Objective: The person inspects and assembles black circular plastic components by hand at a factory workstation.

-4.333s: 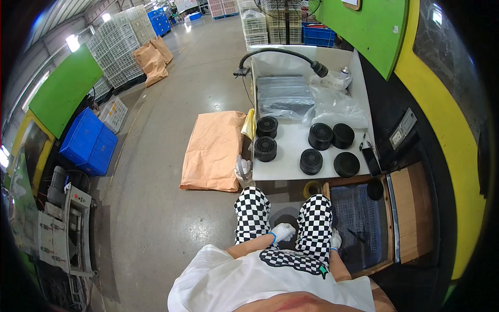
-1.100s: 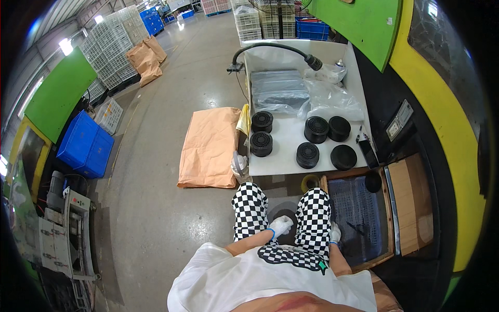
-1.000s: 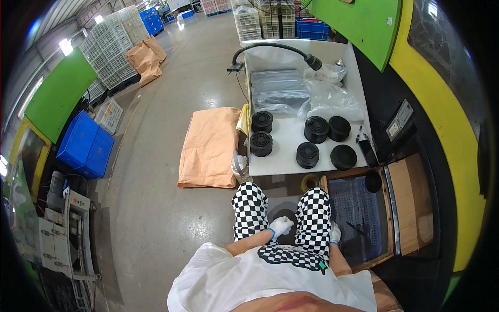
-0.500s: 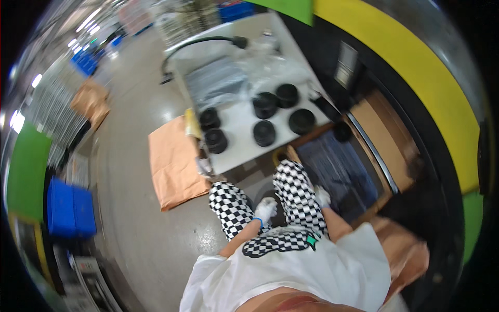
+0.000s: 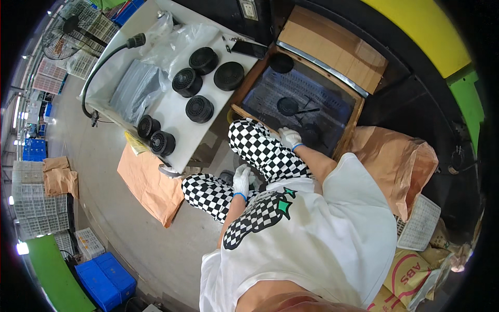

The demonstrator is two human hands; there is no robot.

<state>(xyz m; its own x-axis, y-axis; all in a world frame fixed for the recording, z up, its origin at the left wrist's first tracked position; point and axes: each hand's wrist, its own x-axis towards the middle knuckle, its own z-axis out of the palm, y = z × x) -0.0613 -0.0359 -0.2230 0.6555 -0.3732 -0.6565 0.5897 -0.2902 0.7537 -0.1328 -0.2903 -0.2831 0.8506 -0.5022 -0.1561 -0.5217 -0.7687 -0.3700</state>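
Note:
My left hand point(image 5: 241, 181), in a white glove, hangs between my knees against my checkered trousers point(image 5: 208, 193); its fingers look loosely stretched and I see nothing in them. Beside my right thigh, my gloved right hand point(image 5: 289, 138) lies at the near edge of a wooden-framed bin point(image 5: 340, 144), fingers apart, nothing visible in its grip. Inside the bin, a dark blue mesh bottom bears a black round slotted part point(image 5: 287, 106) with thin black pieces, and a black disc point(image 5: 281, 63) sits at the far corner. Several stacks of black round slotted parts point(image 5: 199, 108) stand on the white table point(image 5: 179, 122).
Clear plastic bags point(image 5: 182, 44), a phone point(image 5: 249, 49) and a black flexible arm point(image 5: 96, 67) are on or at the table. Brown paper sacks point(image 5: 148, 179) lie to the left and right. A cardboard flap point(image 5: 332, 47) stands behind the bin. A blue crate point(image 5: 106, 281) stands lower left.
My view has swung to the right, so the table sits further left and the bin is in fuller view. My right hand has come forward along the bin's near edge; my left stays between my knees.

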